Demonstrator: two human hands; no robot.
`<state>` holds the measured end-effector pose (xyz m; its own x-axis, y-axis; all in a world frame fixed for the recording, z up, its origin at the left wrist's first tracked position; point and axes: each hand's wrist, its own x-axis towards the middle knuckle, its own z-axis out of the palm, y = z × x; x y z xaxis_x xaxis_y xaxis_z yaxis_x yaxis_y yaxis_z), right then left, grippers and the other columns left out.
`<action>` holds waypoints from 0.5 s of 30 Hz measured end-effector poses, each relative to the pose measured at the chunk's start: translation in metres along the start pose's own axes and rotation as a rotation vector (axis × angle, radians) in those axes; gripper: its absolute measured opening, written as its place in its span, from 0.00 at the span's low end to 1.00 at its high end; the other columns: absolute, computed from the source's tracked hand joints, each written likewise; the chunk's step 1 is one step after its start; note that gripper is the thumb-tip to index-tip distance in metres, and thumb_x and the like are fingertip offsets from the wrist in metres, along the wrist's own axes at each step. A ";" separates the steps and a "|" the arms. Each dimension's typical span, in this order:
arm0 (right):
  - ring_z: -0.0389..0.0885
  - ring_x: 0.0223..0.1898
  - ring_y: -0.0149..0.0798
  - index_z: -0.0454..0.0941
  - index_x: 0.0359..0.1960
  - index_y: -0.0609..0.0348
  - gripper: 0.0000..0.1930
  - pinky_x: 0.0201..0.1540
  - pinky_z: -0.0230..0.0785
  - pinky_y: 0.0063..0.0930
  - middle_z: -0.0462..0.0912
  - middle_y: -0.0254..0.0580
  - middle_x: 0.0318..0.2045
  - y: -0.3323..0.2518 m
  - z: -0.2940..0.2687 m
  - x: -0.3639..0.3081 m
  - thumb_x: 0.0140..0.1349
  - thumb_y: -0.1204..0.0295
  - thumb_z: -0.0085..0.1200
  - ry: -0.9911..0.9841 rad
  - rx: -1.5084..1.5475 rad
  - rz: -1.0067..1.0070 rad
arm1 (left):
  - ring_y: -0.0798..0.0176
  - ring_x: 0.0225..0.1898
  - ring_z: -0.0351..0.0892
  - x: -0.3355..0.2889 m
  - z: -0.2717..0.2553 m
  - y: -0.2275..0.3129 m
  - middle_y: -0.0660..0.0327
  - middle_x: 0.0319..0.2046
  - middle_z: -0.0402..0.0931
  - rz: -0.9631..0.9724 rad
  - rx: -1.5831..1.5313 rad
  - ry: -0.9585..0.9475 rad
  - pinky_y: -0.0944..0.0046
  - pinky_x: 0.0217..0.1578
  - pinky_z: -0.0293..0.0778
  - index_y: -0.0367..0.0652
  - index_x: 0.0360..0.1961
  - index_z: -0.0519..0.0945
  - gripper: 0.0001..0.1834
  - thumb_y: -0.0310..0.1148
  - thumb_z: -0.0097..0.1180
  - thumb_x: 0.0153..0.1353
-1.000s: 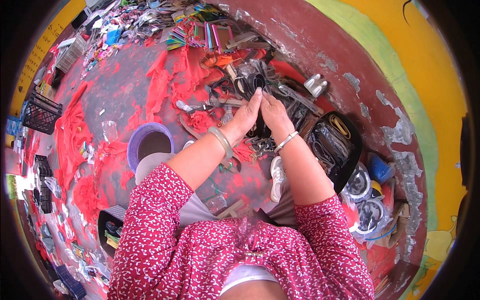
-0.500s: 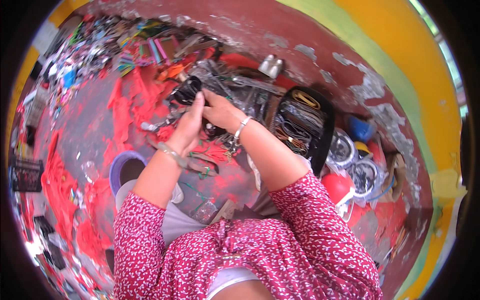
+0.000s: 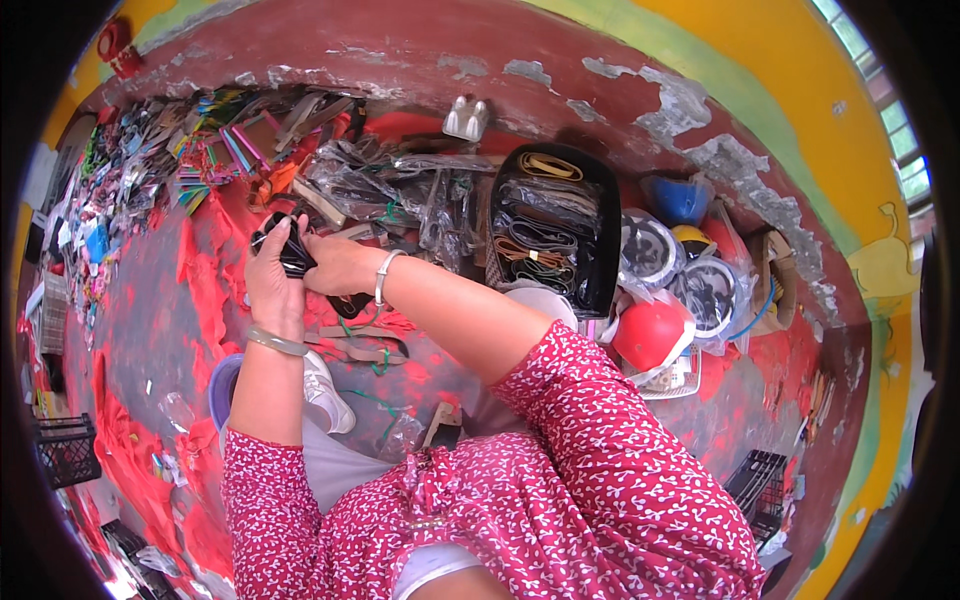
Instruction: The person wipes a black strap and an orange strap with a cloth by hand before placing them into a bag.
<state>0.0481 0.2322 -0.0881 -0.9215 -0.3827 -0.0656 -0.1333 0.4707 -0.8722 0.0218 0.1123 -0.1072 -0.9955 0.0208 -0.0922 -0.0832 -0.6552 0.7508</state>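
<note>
Out in front and to the left, both hands meet on a glossy black coiled belt [image 3: 296,256]. My left hand [image 3: 270,278] is closed round its left side, thumb up along it. Fingers of my right hand [image 3: 335,264] press on it from the right, the wrist wearing a silver bangle. Part of the coil is hidden behind the fingers. Right of the hands, a black basket [image 3: 607,215] holds several folded belts [image 3: 540,222], mostly black, some brown, with a tan one at the far end. Belts in clear plastic [image 3: 440,215] lie heaped between.
Red and blue helmets [image 3: 650,335] and round plastic-wrapped items [image 3: 706,297] lie right of the basket. White shoes [image 3: 465,120] stand by the peeling wall [image 3: 400,50]. Stationery and small goods [image 3: 150,190] are piled far left. A purple bucket [image 3: 219,390] is beside my left leg.
Both hands have moved left together with the black belt, and its loops look more tightly gathered. The view has shifted, so the basket and helmets show more fully.
</note>
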 end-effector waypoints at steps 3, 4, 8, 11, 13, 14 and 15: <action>0.78 0.38 0.50 0.65 0.45 0.70 0.26 0.40 0.69 0.40 0.77 0.60 0.33 -0.007 -0.016 -0.008 0.46 0.63 0.51 -0.165 0.115 0.170 | 0.58 0.33 0.78 0.004 0.000 0.003 0.55 0.31 0.75 -0.039 0.026 0.063 0.63 0.35 0.78 0.33 0.36 0.71 0.11 0.19 0.56 0.51; 0.78 0.38 0.50 0.64 0.46 0.69 0.28 0.41 0.69 0.40 0.77 0.59 0.34 -0.004 -0.013 -0.008 0.45 0.62 0.53 -0.054 0.005 0.135 | 0.58 0.33 0.78 0.003 0.000 0.002 0.55 0.31 0.75 -0.018 0.038 0.067 0.63 0.34 0.78 0.33 0.36 0.70 0.11 0.20 0.56 0.51; 0.74 0.45 0.48 0.62 0.51 0.69 0.34 0.48 0.62 0.44 0.76 0.55 0.41 -0.018 -0.007 -0.020 0.44 0.60 0.57 0.165 -0.336 0.071 | 0.60 0.33 0.78 0.009 -0.004 -0.002 0.54 0.31 0.75 0.044 0.081 0.028 0.64 0.35 0.77 0.33 0.35 0.71 0.09 0.20 0.54 0.53; 0.69 0.51 0.45 0.62 0.52 0.65 0.29 0.53 0.55 0.47 0.74 0.49 0.46 -0.020 0.004 -0.023 0.48 0.65 0.52 0.190 -0.548 0.051 | 0.60 0.35 0.76 0.013 -0.004 0.001 0.54 0.31 0.74 0.042 0.033 -0.051 0.63 0.41 0.75 0.33 0.35 0.71 0.06 0.21 0.51 0.55; 0.69 0.51 0.44 0.63 0.52 0.65 0.27 0.53 0.55 0.46 0.74 0.48 0.45 -0.008 0.018 -0.016 0.50 0.67 0.50 0.442 -0.638 0.022 | 0.60 0.37 0.75 0.014 0.002 0.003 0.54 0.33 0.74 0.005 -0.025 -0.087 0.63 0.43 0.74 0.33 0.35 0.71 0.06 0.22 0.50 0.56; 0.69 0.51 0.44 0.63 0.52 0.65 0.26 0.53 0.55 0.46 0.74 0.48 0.44 -0.011 0.020 -0.015 0.51 0.68 0.49 0.564 -0.678 0.002 | 0.60 0.38 0.75 0.014 0.001 0.005 0.53 0.33 0.74 -0.009 -0.050 -0.100 0.62 0.44 0.73 0.33 0.36 0.70 0.06 0.23 0.49 0.56; 0.71 0.48 0.44 0.64 0.51 0.64 0.23 0.52 0.56 0.45 0.74 0.48 0.43 -0.014 0.020 -0.014 0.52 0.69 0.47 0.591 -0.634 -0.018 | 0.59 0.41 0.74 0.017 0.001 0.009 0.53 0.35 0.74 -0.060 -0.112 -0.104 0.60 0.47 0.71 0.33 0.38 0.70 0.08 0.25 0.48 0.58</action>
<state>0.0703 0.2150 -0.0850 -0.9322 -0.0013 0.3621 -0.1661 0.8901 -0.4244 0.0046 0.1074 -0.1018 -0.9887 0.1368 -0.0621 -0.1430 -0.7305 0.6678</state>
